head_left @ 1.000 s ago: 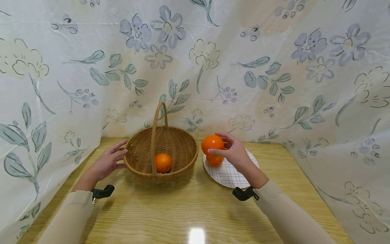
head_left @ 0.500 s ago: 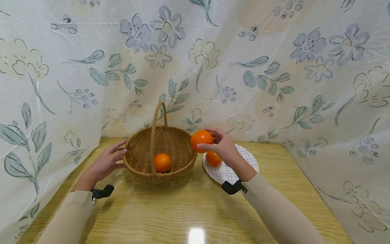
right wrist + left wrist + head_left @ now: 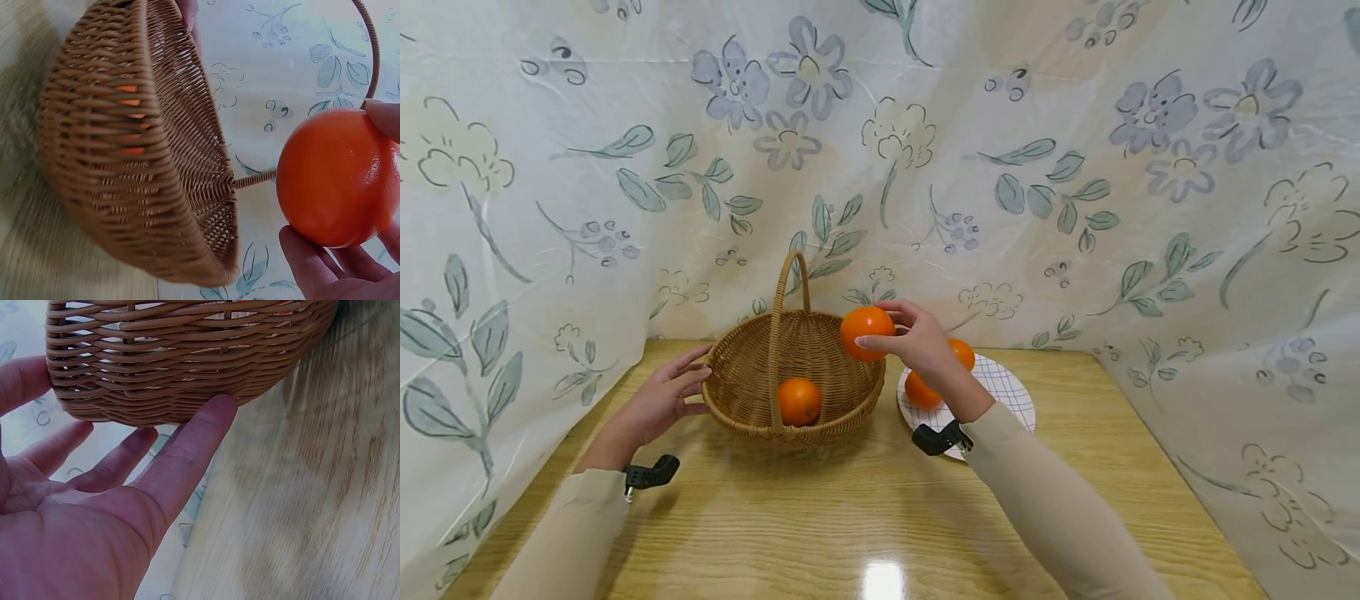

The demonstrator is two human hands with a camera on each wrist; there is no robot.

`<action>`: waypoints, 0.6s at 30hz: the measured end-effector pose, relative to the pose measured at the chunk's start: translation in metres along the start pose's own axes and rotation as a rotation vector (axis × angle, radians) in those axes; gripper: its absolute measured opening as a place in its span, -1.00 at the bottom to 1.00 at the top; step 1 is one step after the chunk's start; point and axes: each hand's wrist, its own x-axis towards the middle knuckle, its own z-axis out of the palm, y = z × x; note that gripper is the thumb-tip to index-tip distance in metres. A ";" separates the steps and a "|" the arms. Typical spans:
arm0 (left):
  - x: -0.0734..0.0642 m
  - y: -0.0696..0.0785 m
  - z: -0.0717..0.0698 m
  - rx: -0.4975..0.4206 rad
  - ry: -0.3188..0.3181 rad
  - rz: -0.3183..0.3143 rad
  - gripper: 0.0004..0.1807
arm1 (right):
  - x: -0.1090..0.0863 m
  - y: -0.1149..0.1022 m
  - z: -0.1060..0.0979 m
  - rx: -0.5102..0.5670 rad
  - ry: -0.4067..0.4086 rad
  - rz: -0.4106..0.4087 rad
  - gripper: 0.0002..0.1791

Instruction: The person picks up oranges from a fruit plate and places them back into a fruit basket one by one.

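A glossy orange [image 3: 867, 333] is held by my right hand [image 3: 917, 342] over the right rim of the wicker basket [image 3: 842, 421]. In the right wrist view the fingers and thumb grip that orange [image 3: 337, 178] above the basket's opening [image 3: 194, 150]. Inside the basket, beside the arched handle [image 3: 777, 350], lies another orange [image 3: 800, 401]. My left hand [image 3: 662, 400] touches the basket's left side; in the left wrist view its fairly straight fingers [image 3: 181, 456] rest against the woven wall [image 3: 169, 369]. Two oranges [image 3: 922, 390] sit on the plate, partly hidden by my right hand and wrist.
A round white plate [image 3: 1003, 396] with a blue grid pattern lies right of the basket on the wooden table [image 3: 790, 517]. Floral cloth [image 3: 880, 167] hangs behind and along both sides. Each wrist wears a black camera mount [image 3: 651, 472].
My right hand has carried its orange leftward and slightly up, from above the plate to over the basket's right rim. Another orange on the plate has come into sight. The left hand stays put.
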 end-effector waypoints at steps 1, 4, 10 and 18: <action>0.000 0.000 0.000 0.003 0.000 0.000 -0.21 | 0.002 -0.001 0.002 0.002 0.000 -0.002 -0.26; 0.000 0.000 0.000 0.000 -0.002 0.000 -0.22 | 0.007 -0.004 0.007 0.018 -0.004 -0.005 -0.26; 0.001 0.000 0.000 -0.007 -0.008 0.002 -0.23 | 0.017 -0.006 0.019 0.040 -0.011 -0.009 -0.29; 0.000 0.000 0.000 -0.024 0.002 -0.007 -0.22 | 0.035 -0.005 0.037 0.024 -0.011 -0.044 -0.33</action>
